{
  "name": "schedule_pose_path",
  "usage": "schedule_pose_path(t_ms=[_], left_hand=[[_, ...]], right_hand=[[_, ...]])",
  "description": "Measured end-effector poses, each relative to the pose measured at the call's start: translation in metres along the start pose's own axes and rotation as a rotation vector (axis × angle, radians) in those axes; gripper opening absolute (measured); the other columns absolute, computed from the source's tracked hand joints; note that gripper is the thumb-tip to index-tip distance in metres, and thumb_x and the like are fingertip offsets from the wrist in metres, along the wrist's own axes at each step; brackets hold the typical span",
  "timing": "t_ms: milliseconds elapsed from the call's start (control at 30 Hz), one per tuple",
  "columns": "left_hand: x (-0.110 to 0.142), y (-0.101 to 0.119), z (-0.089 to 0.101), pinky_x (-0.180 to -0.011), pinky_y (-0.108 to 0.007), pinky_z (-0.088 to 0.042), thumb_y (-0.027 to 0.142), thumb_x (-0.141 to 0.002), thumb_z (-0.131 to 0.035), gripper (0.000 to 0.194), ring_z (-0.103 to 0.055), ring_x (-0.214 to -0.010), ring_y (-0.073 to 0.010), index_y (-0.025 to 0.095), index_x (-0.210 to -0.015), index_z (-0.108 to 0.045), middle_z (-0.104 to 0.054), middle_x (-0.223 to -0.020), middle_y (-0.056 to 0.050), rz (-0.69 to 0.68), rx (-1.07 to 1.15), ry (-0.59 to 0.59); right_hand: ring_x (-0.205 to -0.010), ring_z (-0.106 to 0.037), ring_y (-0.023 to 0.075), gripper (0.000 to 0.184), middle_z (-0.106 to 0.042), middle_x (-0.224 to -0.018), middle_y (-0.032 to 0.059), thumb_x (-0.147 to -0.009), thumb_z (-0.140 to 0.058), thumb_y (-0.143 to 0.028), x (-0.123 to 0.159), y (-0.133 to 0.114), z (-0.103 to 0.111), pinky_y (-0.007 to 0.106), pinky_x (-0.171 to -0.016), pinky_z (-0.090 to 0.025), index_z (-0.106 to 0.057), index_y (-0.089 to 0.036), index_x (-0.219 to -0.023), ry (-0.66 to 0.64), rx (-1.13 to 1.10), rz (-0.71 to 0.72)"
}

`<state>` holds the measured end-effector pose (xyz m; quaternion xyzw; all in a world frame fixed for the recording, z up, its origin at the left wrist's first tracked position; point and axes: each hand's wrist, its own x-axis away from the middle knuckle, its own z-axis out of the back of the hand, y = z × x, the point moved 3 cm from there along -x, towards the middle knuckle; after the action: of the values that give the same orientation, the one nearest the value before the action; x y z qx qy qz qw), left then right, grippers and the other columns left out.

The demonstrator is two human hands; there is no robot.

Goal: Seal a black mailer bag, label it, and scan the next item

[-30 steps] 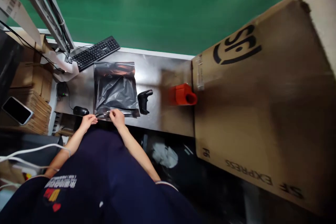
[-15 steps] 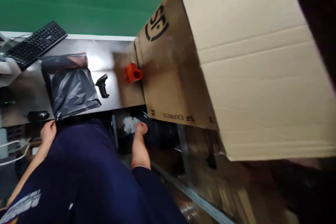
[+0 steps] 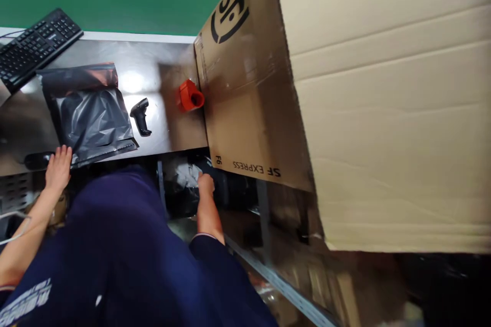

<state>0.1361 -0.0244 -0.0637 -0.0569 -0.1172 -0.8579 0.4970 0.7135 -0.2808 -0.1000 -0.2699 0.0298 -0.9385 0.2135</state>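
My left hand [image 3: 58, 168] lies at the front edge of the metal table, its fingers stretched out. It is between a black computer mouse [image 3: 36, 160] and the lower left corner of a black plastic mailing bag [image 3: 95, 117] lying flat. Below the tabletop, my right hand [image 3: 206, 184] is closed beside a crumpled white piece [image 3: 187, 176], perhaps paper or plastic. What its fingers hold, if anything, is hidden. A black handheld barcode scanner [image 3: 141, 117] lies right of the bag.
A large cardboard box [image 3: 253, 97] with SF EXPRESS print stands at the table's right end, its wide flap [image 3: 391, 112] jutting toward me. An orange tape dispenser or similar holder [image 3: 191, 96] sits against it. A black keyboard [image 3: 42, 43] lies back left. A metal shelf rail [image 3: 282, 286] runs below.
My left hand has risen from below the table's edge onto it, and its fingers have straightened. My right hand stays low by the white piece. The view has shifted slightly.
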Motion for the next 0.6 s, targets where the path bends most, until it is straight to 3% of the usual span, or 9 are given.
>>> schedule_pose_path(t_ms=[67,133,200,300,400,500,600], left_hand=[[0.0,-0.002,-0.003,-0.128,-0.067,-0.031,0.007,-0.089,-0.042,0.076,-0.025,-0.165,-0.0393,0.008,-0.165,-0.035,-0.039,-0.17,-0.026,-0.014,-0.014,0.002],[0.002,-0.003,-0.006,-0.125,-0.067,-0.035,0.011,-0.093,-0.041,0.069,-0.033,-0.162,-0.0382,0.015,-0.162,-0.045,-0.047,-0.167,-0.022,-0.042,-0.009,0.002],[0.003,-0.005,-0.006,-0.123,-0.065,-0.038,0.014,-0.093,-0.045,0.065,-0.041,-0.158,-0.0373,0.02,-0.157,-0.053,-0.052,-0.164,-0.019,-0.072,0.01,-0.023],[0.0,-0.008,-0.006,-0.124,-0.061,-0.039,0.012,-0.089,-0.052,0.063,-0.048,-0.154,-0.0366,0.021,-0.15,-0.062,-0.057,-0.16,-0.018,-0.089,0.05,-0.083],[-0.002,-0.014,-0.006,-0.127,-0.059,-0.036,0.009,-0.087,-0.053,0.063,-0.049,-0.154,-0.0359,0.021,-0.148,-0.065,-0.057,-0.16,-0.017,-0.093,0.097,-0.102],[0.005,-0.018,-0.006,-0.13,-0.058,-0.032,0.008,-0.087,-0.053,0.062,-0.045,-0.156,-0.0334,0.023,-0.146,-0.067,-0.056,-0.161,-0.016,-0.126,0.173,-0.109],[0.021,-0.018,-0.008,-0.131,-0.056,-0.032,0.009,-0.087,-0.054,0.06,-0.046,-0.156,-0.0311,0.022,-0.144,-0.068,-0.059,-0.158,-0.016,-0.202,0.252,-0.168]], right_hand=[[-0.098,-0.075,0.0352,0.051,-0.076,-0.092,0.0242,-0.107,-0.045,-0.047,0.008,-0.02,-0.005,0.052,-0.093,-0.058,-0.08,-0.011,-0.096,-0.006,0.056,0.064],[-0.114,-0.072,0.0382,0.048,-0.077,-0.114,0.0258,-0.106,-0.045,-0.046,0.016,-0.059,-0.015,0.055,-0.104,-0.054,-0.079,-0.013,-0.111,-0.027,0.062,0.258],[-0.136,-0.061,0.0376,0.046,-0.068,-0.143,0.0219,-0.103,-0.052,-0.042,0.025,-0.117,-0.026,0.055,-0.121,-0.043,-0.071,-0.016,-0.136,-0.056,0.055,0.641],[-0.158,-0.038,0.0387,0.072,-0.044,-0.17,0.016,-0.093,-0.064,-0.025,0.034,-0.208,-0.04,0.062,-0.135,-0.021,-0.046,-0.019,-0.162,-0.086,0.115,1.259],[-0.162,-0.031,0.0416,0.096,-0.035,-0.174,0.0154,-0.082,-0.076,-0.024,0.024,-0.271,-0.048,0.067,-0.135,-0.013,-0.034,-0.019,-0.168,-0.172,0.204,1.569],[-0.162,-0.032,0.0408,0.107,-0.035,-0.173,0.0175,-0.075,-0.085,-0.038,0.01,-0.288,-0.055,0.066,-0.135,-0.011,-0.035,-0.016,-0.167,-0.377,0.313,1.715],[-0.162,-0.033,0.0373,0.1,-0.035,-0.173,0.0161,-0.076,-0.081,-0.024,0.008,-0.266,-0.064,0.064,-0.136,-0.012,-0.038,-0.016,-0.166,-0.502,0.409,1.741]])
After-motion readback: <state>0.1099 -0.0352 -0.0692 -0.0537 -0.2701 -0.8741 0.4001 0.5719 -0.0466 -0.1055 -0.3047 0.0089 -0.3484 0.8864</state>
